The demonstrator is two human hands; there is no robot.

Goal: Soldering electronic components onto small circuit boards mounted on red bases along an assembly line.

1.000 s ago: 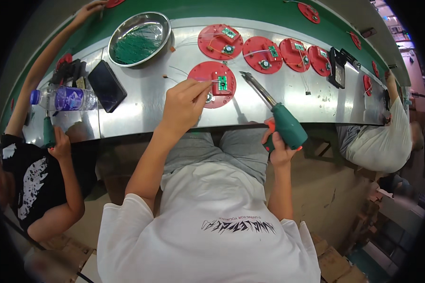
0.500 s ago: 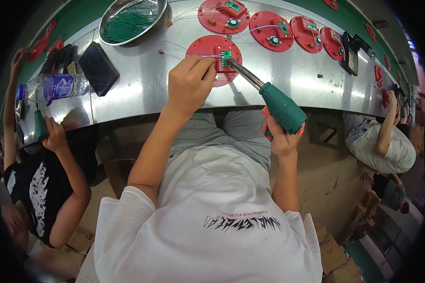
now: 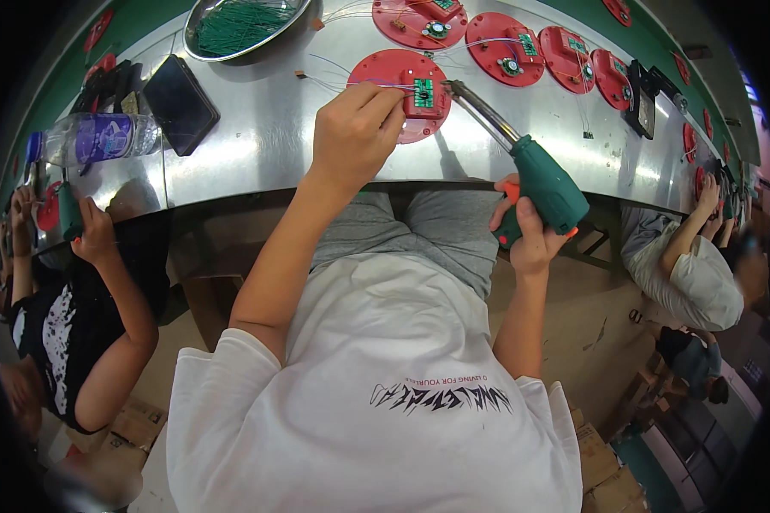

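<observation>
A round red plastic cover (image 3: 381, 68) lies on the metal bench in front of me, with a green circuit board (image 3: 424, 96) on its raised block. Thin wires (image 3: 330, 84) run leftward from the board. My left hand (image 3: 357, 137) is closed at the board's left edge, fingertips pinched on the wires. My right hand (image 3: 535, 235) grips a green soldering gun (image 3: 551, 183) with an orange-red trigger. Its metal tip (image 3: 455, 87) is just right of the red cover, apart from the board.
Several similar red covers (image 3: 490, 64) with boards and small speakers stretch along the back right. A steel bowl (image 3: 304, 10) of green wires stands at back left, beyond a black tablet-like device (image 3: 180, 104) and a plastic bottle (image 3: 103, 138). Co-workers sit on both sides; the left one (image 3: 94, 235) holds a green tool.
The soldering gun has moved right, its tip lifting away from the board. My left hand stays at the wires. The whole view has shifted slightly.
</observation>
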